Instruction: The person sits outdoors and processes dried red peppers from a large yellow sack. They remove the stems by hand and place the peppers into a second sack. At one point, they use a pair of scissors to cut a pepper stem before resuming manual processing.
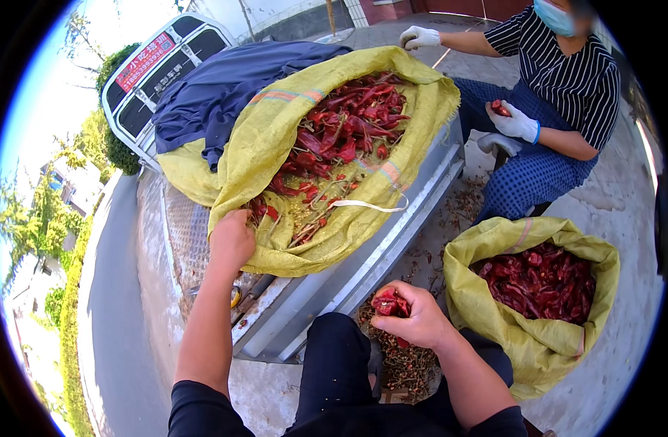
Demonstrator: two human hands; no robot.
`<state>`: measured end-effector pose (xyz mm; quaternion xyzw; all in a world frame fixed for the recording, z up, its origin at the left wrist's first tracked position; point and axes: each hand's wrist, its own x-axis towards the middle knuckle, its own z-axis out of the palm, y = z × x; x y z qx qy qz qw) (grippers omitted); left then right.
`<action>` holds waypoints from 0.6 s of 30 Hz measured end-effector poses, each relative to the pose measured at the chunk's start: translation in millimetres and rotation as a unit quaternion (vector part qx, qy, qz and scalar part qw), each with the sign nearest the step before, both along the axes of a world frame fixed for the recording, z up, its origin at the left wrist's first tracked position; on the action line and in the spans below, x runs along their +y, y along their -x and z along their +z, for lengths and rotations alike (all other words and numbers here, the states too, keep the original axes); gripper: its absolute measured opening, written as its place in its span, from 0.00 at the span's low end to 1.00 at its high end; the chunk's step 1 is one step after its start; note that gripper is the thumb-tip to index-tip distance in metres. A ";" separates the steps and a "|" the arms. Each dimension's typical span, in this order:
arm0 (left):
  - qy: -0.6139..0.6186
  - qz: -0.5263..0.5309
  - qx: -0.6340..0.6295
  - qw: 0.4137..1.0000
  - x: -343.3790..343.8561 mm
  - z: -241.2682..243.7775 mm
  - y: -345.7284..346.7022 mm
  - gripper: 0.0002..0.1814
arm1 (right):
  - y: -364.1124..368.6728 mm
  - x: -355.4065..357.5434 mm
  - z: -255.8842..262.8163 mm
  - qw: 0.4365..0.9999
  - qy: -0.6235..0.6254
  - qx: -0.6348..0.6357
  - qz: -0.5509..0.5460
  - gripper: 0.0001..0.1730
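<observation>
My left hand [233, 239] lies over the near left rim of a yellow woven sack [257, 145], beside red dried chili peppers [334, 131]. Its fingertips are hidden, so whether it grips the rim or peppers does not show. Several red chili peppers [391, 303] are bunched in my right hand [418, 317], held above my lap. The opened sack lies spread on a truck bed, with loose stems and yellow seeds [306, 210] toward its near end. To the right, a second yellow sack [470, 306] stands upright with its rim rolled down, holding dark red peppers [541, 281].
Opposite sits a person [566, 93] in white gloves, one gloved hand [511, 117] holding peppers. The metal truck side [361, 267] runs before my knees. Discarded stems [407, 366] litter the ground between my legs. Dark blue cloth [230, 90] covers the load behind the opened sack.
</observation>
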<state>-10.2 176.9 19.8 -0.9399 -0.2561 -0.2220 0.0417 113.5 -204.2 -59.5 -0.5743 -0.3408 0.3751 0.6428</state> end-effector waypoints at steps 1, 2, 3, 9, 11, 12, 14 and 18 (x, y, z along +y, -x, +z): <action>-0.030 0.019 0.032 0.999 4.3 1.1 -1.9 0.18 | 0.2 0.0 0.8 1.000 0.006 0.006 0.003 0.19; -0.019 0.034 0.039 0.998 7.2 1.1 -5.6 0.19 | 0.7 -0.4 1.6 1.000 0.006 0.009 0.002 0.19; -0.008 0.050 0.047 0.998 7.4 2.8 -11.2 0.21 | 1.3 0.3 0.6 1.000 0.000 0.002 -0.001 0.20; 0.029 0.098 0.054 0.993 29.7 -10.1 -33.2 0.26 | -0.3 2.9 -5.5 1.000 -0.013 -0.021 -0.003 0.20; 0.062 0.097 0.016 0.993 46.2 -20.5 -34.0 0.26 | -0.1 4.0 -4.9 1.000 -0.014 -0.023 0.001 0.21; 0.082 0.078 -0.011 0.994 52.7 -23.3 -35.5 0.25 | 0.2 4.3 -3.8 1.000 -0.017 -0.023 -0.001 0.21; 0.130 0.070 -0.054 0.988 64.5 -29.1 -34.7 0.24 | 2.2 4.0 -2.9 1.000 -0.020 -0.020 -0.003 0.21; 0.192 0.080 -0.093 0.974 47.5 -26.7 -43.5 0.22 | -0.3 1.8 1.5 0.999 0.029 0.010 0.022 0.21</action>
